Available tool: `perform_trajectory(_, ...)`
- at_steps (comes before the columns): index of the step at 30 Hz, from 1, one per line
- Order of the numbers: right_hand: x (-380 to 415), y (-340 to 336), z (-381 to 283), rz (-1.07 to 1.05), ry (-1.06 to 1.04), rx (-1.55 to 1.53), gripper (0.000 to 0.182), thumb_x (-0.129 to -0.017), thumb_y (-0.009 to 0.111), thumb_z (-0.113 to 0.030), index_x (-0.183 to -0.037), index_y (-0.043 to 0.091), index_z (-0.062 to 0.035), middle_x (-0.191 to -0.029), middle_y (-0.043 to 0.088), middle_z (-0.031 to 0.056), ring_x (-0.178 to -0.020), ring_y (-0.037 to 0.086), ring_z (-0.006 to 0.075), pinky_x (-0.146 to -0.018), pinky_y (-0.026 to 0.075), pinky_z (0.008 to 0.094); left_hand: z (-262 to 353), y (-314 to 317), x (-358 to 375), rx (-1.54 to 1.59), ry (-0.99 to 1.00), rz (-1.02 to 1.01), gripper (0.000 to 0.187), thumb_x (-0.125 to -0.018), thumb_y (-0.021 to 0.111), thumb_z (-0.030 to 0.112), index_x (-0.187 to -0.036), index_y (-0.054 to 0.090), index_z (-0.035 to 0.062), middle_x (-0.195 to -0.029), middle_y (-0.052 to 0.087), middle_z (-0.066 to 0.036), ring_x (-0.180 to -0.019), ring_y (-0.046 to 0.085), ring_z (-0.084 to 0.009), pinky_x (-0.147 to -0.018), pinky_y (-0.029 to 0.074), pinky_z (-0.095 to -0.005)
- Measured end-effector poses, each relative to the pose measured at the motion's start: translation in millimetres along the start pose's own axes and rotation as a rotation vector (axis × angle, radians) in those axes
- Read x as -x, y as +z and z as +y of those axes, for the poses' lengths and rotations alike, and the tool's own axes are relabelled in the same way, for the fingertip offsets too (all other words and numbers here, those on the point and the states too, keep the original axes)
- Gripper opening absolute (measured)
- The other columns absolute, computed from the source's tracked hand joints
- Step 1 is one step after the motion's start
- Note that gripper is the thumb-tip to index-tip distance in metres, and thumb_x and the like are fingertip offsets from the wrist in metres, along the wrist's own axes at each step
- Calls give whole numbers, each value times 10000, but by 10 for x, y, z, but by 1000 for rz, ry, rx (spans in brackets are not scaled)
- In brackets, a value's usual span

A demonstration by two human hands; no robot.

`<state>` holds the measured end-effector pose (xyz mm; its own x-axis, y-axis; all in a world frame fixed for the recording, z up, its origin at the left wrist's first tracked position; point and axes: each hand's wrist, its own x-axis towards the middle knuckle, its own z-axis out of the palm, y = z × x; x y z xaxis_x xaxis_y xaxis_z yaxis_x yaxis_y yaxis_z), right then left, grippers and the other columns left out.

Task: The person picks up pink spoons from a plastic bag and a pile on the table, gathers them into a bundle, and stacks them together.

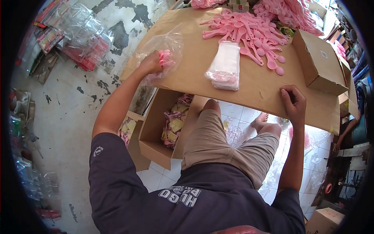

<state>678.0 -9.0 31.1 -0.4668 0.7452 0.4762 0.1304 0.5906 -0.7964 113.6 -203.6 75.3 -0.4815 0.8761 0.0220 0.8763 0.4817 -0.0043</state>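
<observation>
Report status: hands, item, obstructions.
Left hand grips pink spoons inside clear bag. Right hand rests flat on cardboard sheet. Bag stack, loose spoon pile lie apart.

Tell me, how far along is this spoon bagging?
Done: the open cardboard box under the board holds filled pink packets. In hand: the left hand pushes a bunch of pink plastic spoons into a clear plastic bag; the right hand rests on the brown cardboard board. Left: a big loose pile of pink spoons and a stack of empty clear bags.
</observation>
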Motion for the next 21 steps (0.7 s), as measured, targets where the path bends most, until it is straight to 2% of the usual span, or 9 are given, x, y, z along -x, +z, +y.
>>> perform_trajectory(1, 0, -6, -5, -6, 11, 2, 150, -973, 692, -113, -967, 697, 37, -871, 675, 40, -756, 576, 86, -689, 461, 249, 23, -59, 27, 8, 5, -2, 565, -721, 804, 256, -1142, 572, -41, -1065, 689, -283, -994, 683, -442, -862, 545, -459)
perform_trajectory(4, 7, 3, 16, -8, 19, -5, 152, -974, 693, -116, -967, 698, 36, -865, 673, 37, -751, 577, 83, -686, 460, 248, 113, -178, 65, 4, -81, -65, 593, -723, 800, 258, -1176, 550, -33, -1083, 693, -279, -1014, 683, -444, -867, 545, -461)
perform_trajectory(8, 7, 4, 20, -2, 16, -13, 150, -973, 696, -113, -966, 698, 36, -861, 674, 37, -750, 582, 79, -684, 463, 246, 29, -127, 29, -16, -114, -50, 607, -757, 782, 304, -1216, 535, -8, -1111, 695, -278, -1038, 686, -438, -888, 545, -470)
perform_trajectory(10, 4, 3, 25, -1, 3, -18, 149, -972, 696, -112, -965, 698, 37, -859, 674, 36, -750, 584, 78, -685, 465, 247, 10, -131, 6, -56, -164, -74, 731, -790, 782, 505, -1270, 538, 10, -1193, 702, -244, -1102, 695, -397, -938, 544, -469)
perform_trajectory(13, 12, 1, 28, -1, 0, -27, 147, -973, 696, -110, -963, 697, 37, -857, 676, 36, -752, 590, 79, -690, 470, 248, 33, -121, 22, -37, -238, -16, 747, -789, 773, 529, -1277, 536, 15, -1163, 714, -241, -1084, 704, -397, -933, 546, -470)
perform_trajectory(17, 14, -7, 25, -9, 16, -36, 149, -974, 693, -112, -957, 696, 36, -859, 682, 41, -766, 600, 82, -699, 478, 249, -46, -102, 10, -21, -221, 6, 775, -782, 764, 557, -1282, 528, 13, -1139, 721, -242, -1063, 711, -404, -927, 546, -478)
perform_trajectory(21, 11, -8, 14, -4, 5, -24, 151, -973, 693, -114, -951, 696, 36, -858, 684, 47, -764, 601, 83, -697, 477, 249, -141, -98, -10, 28, -213, 145, 744, -767, 778, 485, -1297, 513, 36, -1123, 722, -245, -1035, 711, -420, -900, 550, -496)
